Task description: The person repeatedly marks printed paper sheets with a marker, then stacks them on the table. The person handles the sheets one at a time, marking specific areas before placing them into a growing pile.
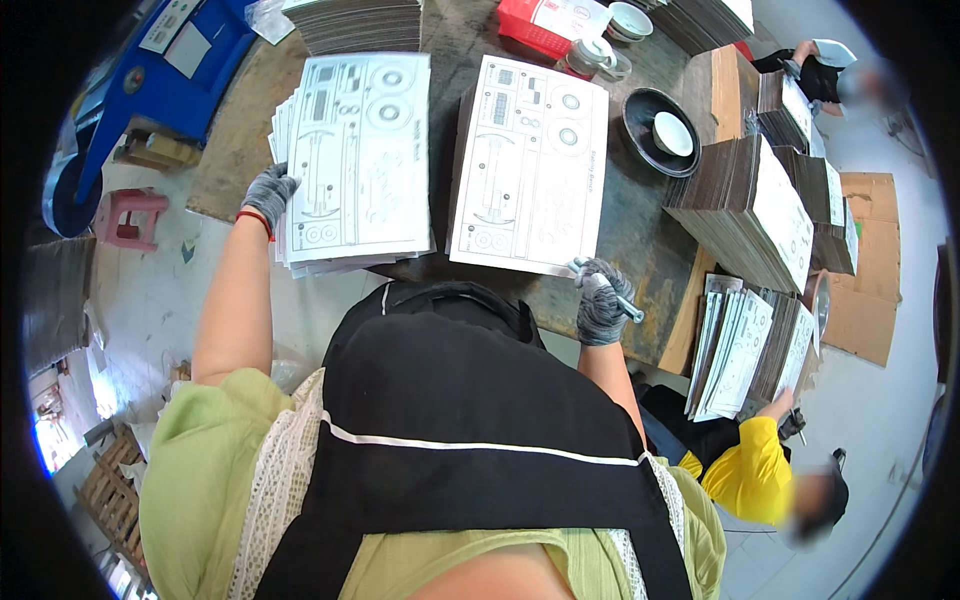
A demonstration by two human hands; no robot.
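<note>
Two piles lie side by side at the table's near edge: a slightly fanned stack of printed sheets [355, 165] on the left, and a squarer stack of printed boards [530, 165] on the right. Both carry line drawings with round dials. My left hand [270, 192], in a grey glove, grips the left edge of the fanned sheets, its fingertips partly hidden. At the lower right corner of the other stack is my right hand [603, 305], also gloved. Its fingers close round a short grey metal rod-like tool [632, 312], whose kind I cannot make out.
A black bowl [637, 120] holding a small white bowl [672, 134] sits to the right, near glass jars [590, 55] and a red packet [535, 25]. Tall board stacks [745, 210] stand farther right, beside a co-worker in yellow [745, 470]. A blue machine [180, 70] is at left.
</note>
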